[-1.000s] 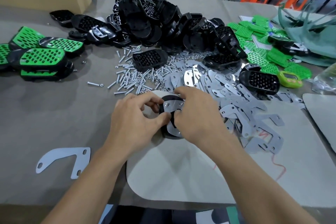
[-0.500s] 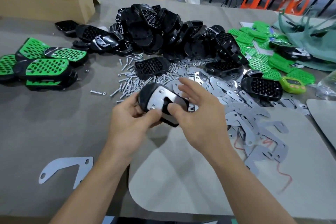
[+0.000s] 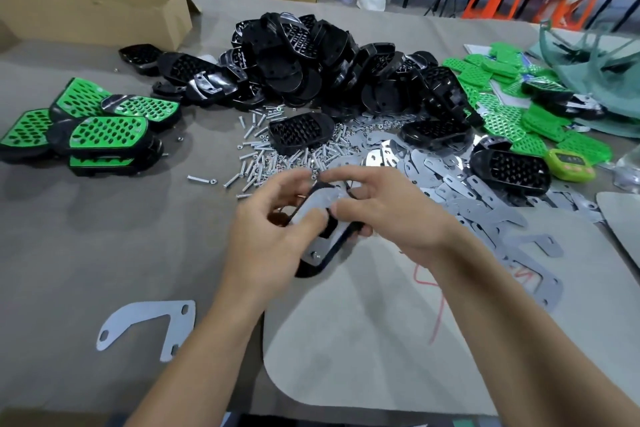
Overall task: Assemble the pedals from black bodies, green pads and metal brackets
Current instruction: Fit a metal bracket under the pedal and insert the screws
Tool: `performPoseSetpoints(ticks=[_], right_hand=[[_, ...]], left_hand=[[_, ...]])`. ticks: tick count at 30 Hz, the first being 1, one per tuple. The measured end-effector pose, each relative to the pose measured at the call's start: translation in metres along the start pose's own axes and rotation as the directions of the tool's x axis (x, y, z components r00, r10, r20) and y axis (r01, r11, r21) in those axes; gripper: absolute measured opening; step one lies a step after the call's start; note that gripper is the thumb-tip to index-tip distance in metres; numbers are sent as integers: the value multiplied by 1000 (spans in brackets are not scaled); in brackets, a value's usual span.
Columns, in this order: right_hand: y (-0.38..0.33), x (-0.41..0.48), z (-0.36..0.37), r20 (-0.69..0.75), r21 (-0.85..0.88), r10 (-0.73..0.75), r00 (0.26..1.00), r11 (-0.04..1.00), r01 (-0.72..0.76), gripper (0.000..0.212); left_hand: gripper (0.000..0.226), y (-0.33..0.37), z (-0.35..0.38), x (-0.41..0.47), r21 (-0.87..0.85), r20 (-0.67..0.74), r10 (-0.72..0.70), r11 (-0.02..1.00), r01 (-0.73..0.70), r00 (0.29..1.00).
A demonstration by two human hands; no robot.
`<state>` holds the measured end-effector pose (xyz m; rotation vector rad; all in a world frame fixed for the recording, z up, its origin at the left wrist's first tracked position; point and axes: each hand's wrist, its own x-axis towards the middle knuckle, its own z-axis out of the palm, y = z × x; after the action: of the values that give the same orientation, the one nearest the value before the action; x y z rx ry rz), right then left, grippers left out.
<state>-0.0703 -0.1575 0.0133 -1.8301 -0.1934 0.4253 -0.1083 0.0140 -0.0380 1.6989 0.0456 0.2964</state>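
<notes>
I hold a black pedal body (image 3: 325,253) with a metal bracket on its back, lifted above the table at centre. My left hand (image 3: 273,239) grips its left side, thumb across the bracket. My right hand (image 3: 384,215) holds its right edge, fingers curled under it. Behind lies a big heap of black bodies (image 3: 332,69). Loose metal brackets (image 3: 450,180) spread to the right of my hands. Green pads (image 3: 512,114) pile at the far right. Finished green-and-black pedals (image 3: 100,135) lie at the left.
Screws (image 3: 263,159) are scattered just beyond my hands. A large flat bracket (image 3: 145,326) lies at lower left, a pale board (image 3: 381,340) under my forearms. A cardboard box (image 3: 90,10) stands at back left, a green timer (image 3: 569,165) at right.
The pedal body was on the board a second ago; both hands have lifted it and turned it, so the bracket now runs diagonally towards me.
</notes>
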Motion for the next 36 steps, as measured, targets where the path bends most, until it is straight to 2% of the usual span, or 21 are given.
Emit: performPoseSetpoints(ticks=[2,4,6,10,14,18,23,27,28,29,31,32,33,36], right_hand=[[0,5,-1,-51,-2,34,998,999,-34,34],[-1,7,2,-92,23,26,995,999,-24,28],[1,7,5,-49,125,20,999,992,-13,24],[0,5,10,0,326,24,1000,945,-23,29],[-9,3,11,-56,252,15,998,968,0,32],[-16,1,13,-72,255,45,996,967,-25,34],[-16,2,15,-83,238,28,996,971,-8,30],[-12,3,16,-33,243,12,999,970,-3,23],[-11,4,15,-37,220,16,999,975,-8,18],[-9,7,12,-102,144,12,995,990,3,12],[-5,19,3,-362,-232,-98,927,973,13,11],[-5,24,-1,-424,-434,-192,885,901,-13,17],[-6,30,-3,-409,-562,-249,878,826,-28,22],[-12,49,6,-259,-693,-243,935,721,-5,30]], left_hand=[[43,-1,2,-1,153,-26,4,988,0,1000],[43,-1,1,-1,183,-107,2,983,17,994],[46,0,-2,-3,172,-112,-11,985,31,994],[35,4,2,-6,-4,46,-92,996,93,995],[22,10,3,-2,-89,39,-78,993,81,996],[23,13,4,-2,-130,11,-42,991,43,999],[25,9,2,-5,-130,-26,22,991,-25,999],[22,6,4,-4,-92,-30,3,996,-6,1000],[21,4,5,-4,-68,-40,-18,998,15,999],[20,3,6,-3,-51,-60,-49,998,46,997],[19,3,6,-3,-50,-110,-104,994,99,989],[18,3,6,-3,-50,-129,-113,993,107,985],[17,3,7,-3,-42,-145,-116,993,111,983],[18,3,5,-2,-4,-176,-132,991,133,975]])
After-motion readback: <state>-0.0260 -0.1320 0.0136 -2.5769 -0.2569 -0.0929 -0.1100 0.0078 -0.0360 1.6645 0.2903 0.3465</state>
